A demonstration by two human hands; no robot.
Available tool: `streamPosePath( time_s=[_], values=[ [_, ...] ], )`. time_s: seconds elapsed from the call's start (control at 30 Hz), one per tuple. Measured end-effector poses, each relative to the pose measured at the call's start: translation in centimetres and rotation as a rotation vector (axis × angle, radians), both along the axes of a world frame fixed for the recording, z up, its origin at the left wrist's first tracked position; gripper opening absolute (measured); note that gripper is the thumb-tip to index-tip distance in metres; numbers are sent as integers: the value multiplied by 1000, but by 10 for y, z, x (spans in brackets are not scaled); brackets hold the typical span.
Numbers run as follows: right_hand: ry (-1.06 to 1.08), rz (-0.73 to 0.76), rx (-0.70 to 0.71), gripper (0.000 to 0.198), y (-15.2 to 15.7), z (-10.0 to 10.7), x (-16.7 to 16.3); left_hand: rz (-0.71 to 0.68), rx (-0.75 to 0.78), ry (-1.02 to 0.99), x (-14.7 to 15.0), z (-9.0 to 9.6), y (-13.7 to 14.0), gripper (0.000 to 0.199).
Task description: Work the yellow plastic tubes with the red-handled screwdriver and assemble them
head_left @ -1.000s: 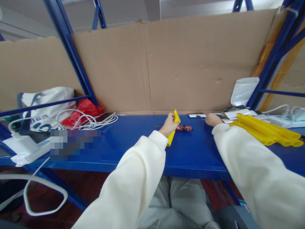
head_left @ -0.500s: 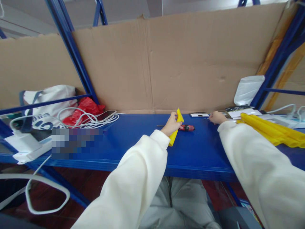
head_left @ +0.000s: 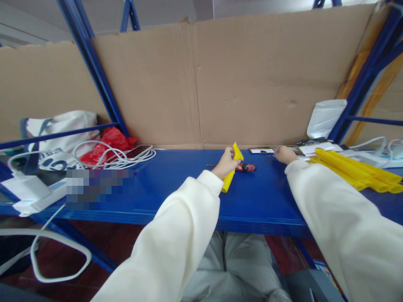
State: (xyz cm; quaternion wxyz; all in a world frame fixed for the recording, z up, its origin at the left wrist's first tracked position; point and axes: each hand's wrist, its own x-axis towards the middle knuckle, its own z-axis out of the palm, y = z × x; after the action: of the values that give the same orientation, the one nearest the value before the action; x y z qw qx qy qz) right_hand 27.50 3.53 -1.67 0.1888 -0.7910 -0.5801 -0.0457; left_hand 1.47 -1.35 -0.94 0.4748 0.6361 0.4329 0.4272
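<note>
My left hand [head_left: 225, 163] is closed around a strip of thin yellow material [head_left: 228, 181], rolled or folded, tilted over the shelf. A screwdriver [head_left: 248, 167] with a red and black handle lies on the blue shelf behind that strip, its thin shaft showing left of my fingers. Towards the back, my right hand [head_left: 285, 155] is down low with its fingers drawn together; whatever they pinch is too small to make out. A small flat black-and-white pack [head_left: 261, 150] lies just left of those fingers.
Several yellow rolls [head_left: 355, 167] lie under and beyond my right forearm. Behind them are a black-and-white box [head_left: 319, 147] and a white pouch [head_left: 326, 118]. White cables [head_left: 138, 157], a red bag [head_left: 113, 140] and a cloth bag [head_left: 67, 126] fill the left. Cardboard [head_left: 252, 84] stands at the back.
The view has shifted very slightly. Both hands stay in nearly the same places, the left still on the yellow strip.
</note>
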Motion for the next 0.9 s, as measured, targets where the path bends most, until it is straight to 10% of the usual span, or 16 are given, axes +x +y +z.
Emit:
streamPosePath(
  time_s=[0.27, 0.47, 0.9],
  values=[
    [654, 39, 379, 14, 1, 8, -7, -135, -81, -190, 0, 2, -3, 36],
    [1300, 466, 54, 34, -14, 16, -50, -243, -210, -431, 0, 8, -2, 29],
    [1557, 796, -113, 54, -40, 15, -104, -265, -305, -466, 0, 10, 3, 19]
  ],
)
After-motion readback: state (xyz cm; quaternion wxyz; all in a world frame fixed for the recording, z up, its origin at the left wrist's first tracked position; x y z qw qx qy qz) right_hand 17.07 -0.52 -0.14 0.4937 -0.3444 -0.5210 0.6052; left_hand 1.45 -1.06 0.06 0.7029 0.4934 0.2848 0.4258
